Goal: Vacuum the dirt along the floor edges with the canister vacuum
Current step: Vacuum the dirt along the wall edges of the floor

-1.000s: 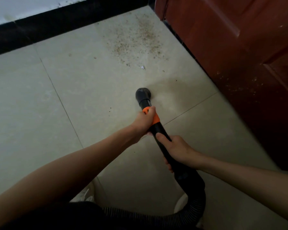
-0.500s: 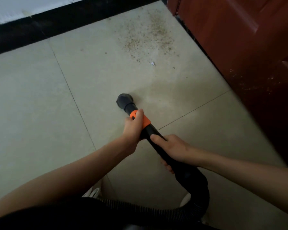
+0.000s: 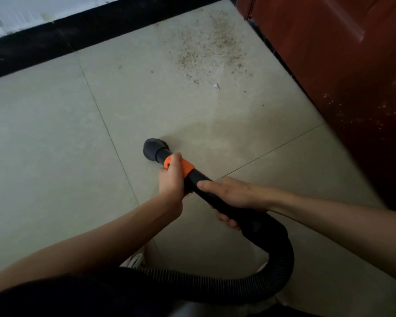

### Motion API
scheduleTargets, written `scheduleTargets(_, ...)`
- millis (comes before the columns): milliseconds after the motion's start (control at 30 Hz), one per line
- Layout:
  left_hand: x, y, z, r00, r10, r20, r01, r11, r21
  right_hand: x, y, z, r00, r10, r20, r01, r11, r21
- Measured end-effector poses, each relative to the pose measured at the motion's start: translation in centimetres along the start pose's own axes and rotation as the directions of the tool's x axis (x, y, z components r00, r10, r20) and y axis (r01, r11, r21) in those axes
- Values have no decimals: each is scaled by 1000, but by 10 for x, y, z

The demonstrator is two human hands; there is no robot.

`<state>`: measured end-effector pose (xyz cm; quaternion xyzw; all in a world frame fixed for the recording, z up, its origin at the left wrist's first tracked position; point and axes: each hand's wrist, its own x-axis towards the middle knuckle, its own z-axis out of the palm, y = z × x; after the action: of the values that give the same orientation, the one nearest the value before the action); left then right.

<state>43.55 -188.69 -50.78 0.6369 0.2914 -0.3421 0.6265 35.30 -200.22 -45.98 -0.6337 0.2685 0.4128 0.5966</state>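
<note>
A black vacuum wand with an orange collar (image 3: 188, 168) ends in a round dark nozzle (image 3: 153, 149) that sits on the pale floor tile. My left hand (image 3: 171, 179) grips the wand at the orange collar. Further back, my right hand (image 3: 232, 196) is wrapped round the black tube. The ribbed hose (image 3: 281, 266) loops behind my hands toward the bottom of the view. A patch of brown dirt specks (image 3: 212, 50) lies on the tile in the far corner, well ahead of the nozzle, with a small white scrap (image 3: 215, 86) at its near edge.
A black baseboard (image 3: 55, 44) under a white wall runs along the far edge. A reddish-brown wooden door (image 3: 343, 72) lines the right side, with specks stuck to its lower part. Grout lines cross the tiles. White shoes (image 3: 134, 259) show near the bottom.
The nozzle has slid left and back across the tile, away from the door and the dirt patch. Both hands kept their hold on the wand.
</note>
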Motion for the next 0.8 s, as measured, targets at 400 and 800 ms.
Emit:
scheduleTargets(400,19,41,-14,997,36,69,-30,996,-85,41,-39,0,978,-134,-159,116,986,-119)
scheduleTargets(800,58,116,49,965,95,246,-140,975,170,67,-85,-51,889,-184,-418,180,982,-49)
